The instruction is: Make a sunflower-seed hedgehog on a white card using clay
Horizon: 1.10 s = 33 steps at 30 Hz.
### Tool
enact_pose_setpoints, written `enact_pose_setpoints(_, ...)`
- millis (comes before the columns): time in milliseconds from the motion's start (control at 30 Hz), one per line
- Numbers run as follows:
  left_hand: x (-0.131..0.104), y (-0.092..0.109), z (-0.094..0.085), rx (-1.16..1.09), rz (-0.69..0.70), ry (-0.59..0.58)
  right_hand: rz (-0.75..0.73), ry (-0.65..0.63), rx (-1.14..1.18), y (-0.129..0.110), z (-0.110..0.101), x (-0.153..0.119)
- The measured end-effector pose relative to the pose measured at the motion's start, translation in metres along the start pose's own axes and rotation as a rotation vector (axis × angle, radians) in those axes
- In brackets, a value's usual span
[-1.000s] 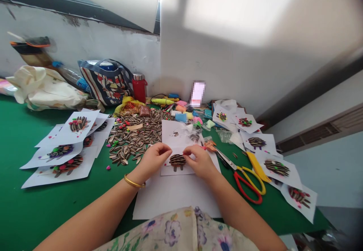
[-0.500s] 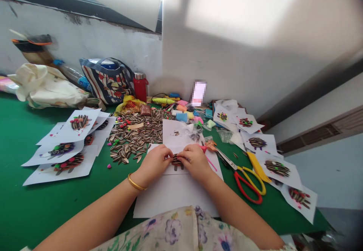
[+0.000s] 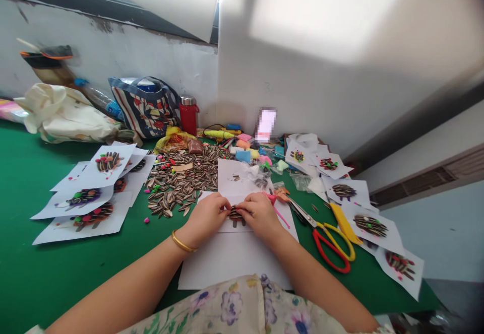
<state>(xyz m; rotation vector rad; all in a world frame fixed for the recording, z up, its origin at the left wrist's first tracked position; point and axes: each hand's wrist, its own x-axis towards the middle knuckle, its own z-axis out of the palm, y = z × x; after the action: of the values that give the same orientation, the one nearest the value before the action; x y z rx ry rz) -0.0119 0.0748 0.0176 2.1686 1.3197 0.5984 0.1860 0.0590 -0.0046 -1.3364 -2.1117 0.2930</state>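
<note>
My left hand and my right hand meet over a white sheet of paper, fingers bent and thumbs drawn in. Between them is a small figure of striped sunflower seeds with dark legs, stuck to the paper. The fingertips of both hands close on its upper part from either side. Any single seed they pinch is too small to make out. Beyond the hands lies another white sheet with a few loose seeds on it. A pink stick tool rests beside my right hand.
A heap of sunflower seeds lies left of centre. Scissors with red and yellow handles lie at right, by a yellow strip. Finished seed pictures are stacked left, more right. A red bottle stands behind.
The view has shifted very slightly. Both hands stay in the same place over the seed figure, with no clear change in their grip.
</note>
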Motion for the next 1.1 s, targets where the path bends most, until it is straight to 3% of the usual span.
enact_pose_setpoints(300, 0.000, -0.002, 0.001, 0.038, 0.002, -0.004, 0.002, 0.010, 0.011, -0.001, -0.012, -0.001)
enact_pose_setpoints(767, 0.000, -0.002, 0.001, 0.036, 0.001, 0.003, 0.014, 0.012, -0.012, -0.006, -0.005, 0.000)
enact_pose_setpoints(933, 0.000, -0.002, 0.000, 0.034, 0.007, 0.016, 0.011, 0.115, -0.035, 0.009, -0.028, 0.003)
enact_pose_setpoints(1100, 0.000, -0.002, -0.001, 0.024, -0.005, 0.032, 0.287, 0.205, -0.368, 0.048, -0.067, 0.000)
